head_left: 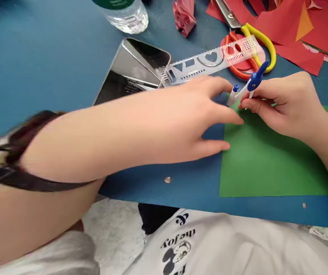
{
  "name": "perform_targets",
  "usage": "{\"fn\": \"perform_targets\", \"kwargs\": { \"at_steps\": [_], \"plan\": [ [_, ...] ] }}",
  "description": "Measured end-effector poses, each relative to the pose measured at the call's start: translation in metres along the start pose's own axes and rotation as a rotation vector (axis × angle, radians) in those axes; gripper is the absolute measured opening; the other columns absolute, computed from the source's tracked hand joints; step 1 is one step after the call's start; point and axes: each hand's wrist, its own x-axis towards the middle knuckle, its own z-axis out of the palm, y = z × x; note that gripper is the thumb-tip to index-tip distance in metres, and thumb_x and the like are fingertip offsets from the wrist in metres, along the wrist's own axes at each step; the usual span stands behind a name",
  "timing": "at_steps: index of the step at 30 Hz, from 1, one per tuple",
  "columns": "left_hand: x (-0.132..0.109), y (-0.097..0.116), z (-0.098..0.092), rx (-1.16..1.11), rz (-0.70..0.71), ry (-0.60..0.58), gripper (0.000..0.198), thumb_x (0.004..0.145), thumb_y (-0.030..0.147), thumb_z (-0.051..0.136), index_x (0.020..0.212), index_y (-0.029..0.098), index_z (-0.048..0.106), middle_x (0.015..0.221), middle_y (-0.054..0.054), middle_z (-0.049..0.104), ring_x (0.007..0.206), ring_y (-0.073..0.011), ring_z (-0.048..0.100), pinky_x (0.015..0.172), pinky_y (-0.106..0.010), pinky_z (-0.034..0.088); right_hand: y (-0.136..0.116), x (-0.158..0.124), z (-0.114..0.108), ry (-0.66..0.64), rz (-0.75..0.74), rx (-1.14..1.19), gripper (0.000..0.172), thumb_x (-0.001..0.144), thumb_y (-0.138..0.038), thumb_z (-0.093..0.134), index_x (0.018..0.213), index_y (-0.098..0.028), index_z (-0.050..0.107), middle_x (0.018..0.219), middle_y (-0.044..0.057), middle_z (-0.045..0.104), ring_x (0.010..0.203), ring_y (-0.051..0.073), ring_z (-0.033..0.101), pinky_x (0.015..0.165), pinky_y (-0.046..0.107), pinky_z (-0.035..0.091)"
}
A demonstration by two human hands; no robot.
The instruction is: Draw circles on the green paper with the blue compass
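the right hand (pixel 284 103) is pinched shut around a blue and white compass (pixel 248 87), thumb and fingers closed on its legs just below the blue hinge. the compass tilts to the left, its tips down at the upper left corner of a sheet of green paper (pixel 267 164). the green paper lies flat on the blue table (pixel 38 57), near the front edge and just in front of the person's chest.

the left hand (pixel 207 114) reaches across from the left with its fingers spread and holds nothing. its fingertips rest on the left edge of the green paper, and its upper finger is just beside the white leg of the compass. a dark strap (pixel 15 168) wraps the left wrist.

behind the hands lies a clear stencil ruler (pixel 210 61), one end on a dark phone (pixel 135 68), the other over scissors (pixel 255 42) with yellow and orange handles. farther back are a water bottle (pixel 125 13), a pink folded paper (pixel 184 15) and sheets of red paper (pixel 296 34).
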Motion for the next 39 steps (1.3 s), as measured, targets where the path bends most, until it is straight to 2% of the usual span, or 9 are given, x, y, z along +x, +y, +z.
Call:
{"fn": "perform_targets", "kwargs": {
  "at_steps": [3,7,11,15,19,23,25,30,39],
  "plan": [
    [-0.002,0.006,-0.020,0.045,-0.166,0.198,0.031,0.120,0.056,0.073,0.118,0.032,0.092,0.132,-0.001,0.088,0.112,-0.0312,0.091,0.109,-0.055,0.074,0.002,-0.005,0.000,-0.032,0.045,0.045,0.029,0.129,-0.036,0.068,0.113,-0.024,0.090,0.089,0.000,0.086,0.068,0.012,0.064,0.079,0.030,0.060],
    [0.002,0.014,-0.025,-0.017,-0.296,0.453,0.042,0.121,0.070,0.072,0.131,0.032,0.085,0.124,0.004,0.086,0.114,-0.0256,0.091,0.105,-0.052,0.075,0.001,-0.005,-0.002,-0.033,0.091,0.096,0.028,0.125,-0.035,0.067,0.110,-0.026,0.089,0.091,0.001,0.086,0.075,0.016,0.072,0.082,0.034,0.062],
    [0.015,0.018,-0.014,-0.106,-0.195,0.505,0.017,0.124,0.041,0.074,0.125,0.027,0.083,0.118,0.005,0.090,0.106,-0.0191,0.093,0.097,-0.041,0.075,-0.002,0.002,-0.010,-0.050,0.102,0.085,0.029,0.126,-0.037,0.067,0.110,-0.026,0.088,0.087,0.001,0.082,0.070,0.015,0.061,0.081,0.034,0.057],
    [0.023,0.016,-0.007,-0.079,-0.107,0.556,0.015,0.127,0.028,0.070,0.122,0.023,0.083,0.113,0.001,0.093,0.107,-0.0233,0.095,0.100,-0.042,0.073,0.001,0.006,-0.018,-0.065,0.079,0.048,0.027,0.127,-0.036,0.068,0.108,-0.026,0.086,0.083,-0.001,0.080,0.065,0.013,0.049,0.079,0.033,0.055],
    [0.022,0.011,-0.004,0.014,-0.100,0.562,0.020,0.127,0.025,0.066,0.114,0.025,0.081,0.104,-0.002,0.088,0.098,-0.0267,0.089,0.090,-0.041,0.067,0.000,0.007,-0.026,-0.053,0.065,0.085,0.021,0.126,-0.037,0.074,0.112,-0.026,0.085,0.091,-0.001,0.085,0.075,0.013,0.071,0.079,0.032,0.060],
    [0.021,0.010,-0.004,0.022,-0.097,0.561,0.024,0.126,0.024,0.060,0.110,0.027,0.078,0.103,-0.002,0.084,0.095,-0.0258,0.086,0.086,-0.040,0.064,-0.020,0.015,-0.044,0.051,0.179,0.302,0.017,0.123,-0.038,0.083,0.134,-0.025,0.082,0.120,-0.001,0.093,0.112,0.015,0.093,0.094,0.028,0.074],
    [0.021,0.011,-0.004,0.022,-0.092,0.559,0.025,0.126,0.023,0.058,0.111,0.027,0.078,0.103,-0.002,0.083,0.096,-0.0260,0.086,0.087,-0.040,0.065,-0.033,0.020,-0.053,0.112,0.216,0.253,0.016,0.127,-0.037,0.078,0.136,-0.025,0.082,0.126,-0.003,0.091,0.123,0.013,0.093,0.100,0.025,0.074],
    [0.023,0.011,-0.004,0.052,-0.082,0.537,0.026,0.126,0.021,0.056,0.115,0.027,0.079,0.110,-0.003,0.086,0.100,-0.0277,0.089,0.087,-0.042,0.067,-0.042,0.024,-0.060,0.116,0.207,0.108,0.011,0.127,-0.025,0.074,0.122,-0.022,0.083,0.121,-0.010,0.090,0.110,0.002,0.085,0.101,0.019,0.070],
    [0.024,0.008,0.001,0.050,-0.065,0.562,0.021,0.124,0.021,0.056,0.115,0.029,0.074,0.111,0.000,0.086,0.103,-0.0268,0.092,0.092,-0.044,0.072,-0.037,0.023,-0.052,0.167,0.223,0.051,0.015,0.127,-0.037,0.075,0.122,-0.027,0.085,0.116,-0.011,0.090,0.099,0.005,0.081,0.098,0.025,0.070]
  ]
}}
